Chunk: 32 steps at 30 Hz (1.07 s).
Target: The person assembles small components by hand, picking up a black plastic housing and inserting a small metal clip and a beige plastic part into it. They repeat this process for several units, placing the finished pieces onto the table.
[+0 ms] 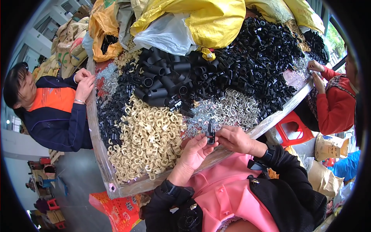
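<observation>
Near the front edge of the table, my left hand [193, 151] grips a small black plastic part [211, 134] between thumb and fingers. My right hand [236, 139] is closed in a pinch against the right side of that part; whatever lies between its fingertips is too small to make out. Just beyond my hands lie a heap of silvery curved metal pieces [241, 108] and a scatter of small bluish-grey metal bits [199, 116]. To the left is a large heap of beige U-shaped plastic pieces [145, 141].
A wooden rim [279, 113] borders the table. Black plastic tubes [170, 85] and a wide heap of black parts [251, 58] fill the far side, below a yellow sack [216, 23]. One co-worker [58, 108] sits left, another [336, 96] right, near a red stool [294, 129].
</observation>
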Motion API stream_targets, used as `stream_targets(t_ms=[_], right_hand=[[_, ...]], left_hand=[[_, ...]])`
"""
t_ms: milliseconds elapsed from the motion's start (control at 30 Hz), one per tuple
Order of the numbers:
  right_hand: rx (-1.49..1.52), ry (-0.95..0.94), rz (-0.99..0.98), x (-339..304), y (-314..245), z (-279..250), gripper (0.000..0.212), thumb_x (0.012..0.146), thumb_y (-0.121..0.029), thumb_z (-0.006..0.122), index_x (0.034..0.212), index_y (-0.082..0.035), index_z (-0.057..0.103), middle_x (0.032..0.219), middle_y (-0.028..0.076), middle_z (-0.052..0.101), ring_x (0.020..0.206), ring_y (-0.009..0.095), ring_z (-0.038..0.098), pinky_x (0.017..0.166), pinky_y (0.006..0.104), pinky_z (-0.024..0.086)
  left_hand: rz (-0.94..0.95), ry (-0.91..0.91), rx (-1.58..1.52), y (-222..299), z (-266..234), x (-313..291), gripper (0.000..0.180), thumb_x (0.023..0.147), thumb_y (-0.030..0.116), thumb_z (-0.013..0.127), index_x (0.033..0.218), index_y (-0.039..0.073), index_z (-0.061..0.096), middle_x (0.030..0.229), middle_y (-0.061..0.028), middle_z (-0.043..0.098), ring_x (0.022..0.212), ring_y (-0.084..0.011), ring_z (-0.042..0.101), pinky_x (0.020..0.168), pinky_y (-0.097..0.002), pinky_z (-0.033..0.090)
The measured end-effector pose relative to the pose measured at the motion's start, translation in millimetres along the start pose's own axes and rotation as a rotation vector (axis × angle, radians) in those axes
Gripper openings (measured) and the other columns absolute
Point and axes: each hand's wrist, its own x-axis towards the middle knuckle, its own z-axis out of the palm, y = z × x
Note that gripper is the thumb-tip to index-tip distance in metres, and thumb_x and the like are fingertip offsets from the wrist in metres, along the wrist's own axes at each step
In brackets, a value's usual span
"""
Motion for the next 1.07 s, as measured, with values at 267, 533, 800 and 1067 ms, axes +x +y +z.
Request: stream_targets(t_ms=[267,533,800,1067], right_hand=[[0.779,0.059,0.464,-2,0,-2,0.01,0.081,-0.01,0.051,0.083,0.0,0.05,0.069,0.004,0.054,0.063,0.01,0.054,0.054,0.0243,0.044],[0.777,0.08,0.345,-3,-15,2,0.01,0.082,-0.009,0.05,0.08,0.001,0.048,0.069,0.003,0.053,0.063,0.01,0.053,0.056,0.0233,0.043],[0.079,0.169,-0.038,-2,-22,0,0.01,0.071,-0.003,0.056,0.078,-0.003,0.048,0.066,0.009,0.046,0.057,0.024,0.049,0.051,0.0311,0.041],[-0.074,0.095,-0.099,-3,-16,2,0.01,0.071,-0.006,0.056,0.078,-0.006,0.049,0.068,0.008,0.046,0.059,0.025,0.05,0.051,0.0329,0.041]], left_hand=[[0.033,0.042,0.009,-3,-2,-4,0.025,0.079,0.013,0.054,0.101,0.003,0.048,0.094,-0.0124,0.057,0.084,-0.0201,0.058,0.068,-0.0234,0.049],[0.014,0.032,0.034,-6,4,-5,0.022,0.078,0.009,0.056,0.098,0.005,0.049,0.092,-0.0104,0.058,0.082,-0.0219,0.059,0.066,-0.0236,0.05],[0.016,0.071,0.055,-6,9,-7,0.021,0.078,0.009,0.056,0.097,0.004,0.053,0.088,-0.0088,0.059,0.078,-0.0198,0.06,0.063,-0.0233,0.05],[0.019,0.127,0.139,-8,9,-7,0.023,0.078,0.01,0.056,0.1,0.002,0.053,0.089,-0.009,0.059,0.077,-0.0182,0.06,0.063,-0.0226,0.05]])
